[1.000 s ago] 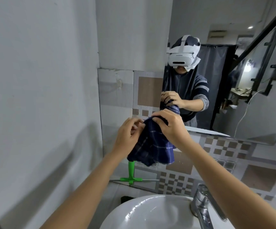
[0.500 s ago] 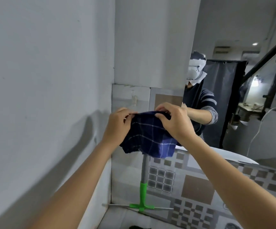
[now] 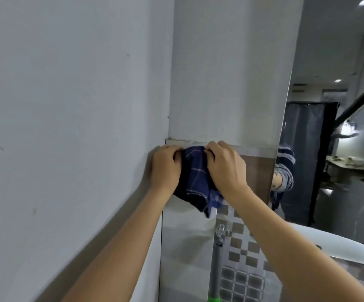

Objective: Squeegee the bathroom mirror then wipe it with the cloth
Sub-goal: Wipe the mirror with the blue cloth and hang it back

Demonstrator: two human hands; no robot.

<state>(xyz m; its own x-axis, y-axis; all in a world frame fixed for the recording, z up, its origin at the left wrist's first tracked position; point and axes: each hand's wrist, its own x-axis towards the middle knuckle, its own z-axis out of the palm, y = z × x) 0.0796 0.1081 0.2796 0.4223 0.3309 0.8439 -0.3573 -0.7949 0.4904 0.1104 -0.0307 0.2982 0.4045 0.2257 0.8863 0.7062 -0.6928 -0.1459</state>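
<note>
we have the dark blue checked cloth (image 3: 195, 177) bunched between both hands, up against the tiled wall near the top edge of the tiles, in the corner where the plain white side wall (image 3: 67, 127) meets it. our left hand (image 3: 165, 168) is closed on the cloth's left side and our right hand (image 3: 225, 171) is closed over its right side, fingers curled into the fabric. the frameless wall mirror (image 3: 329, 149) sits off to the right, well apart from the cloth, and the grey-handled squeegee with a green collar (image 3: 217, 264) leans against the tiles below our hands, so the squeegee pass looks done and the wipe is the step in hand.

to do it well, we should gather the cloth into a flat pad rather than a loose bunch, so no trailing corner drags across the glass. then we carry it right to the mirror's top edge and wipe in overlapping strokes downward, pressing evenly. one hand on the pad is probably enough; the other can steady us. watch the hanging tail of cloth near the squeegee handle, since a snag could topple it.
</note>
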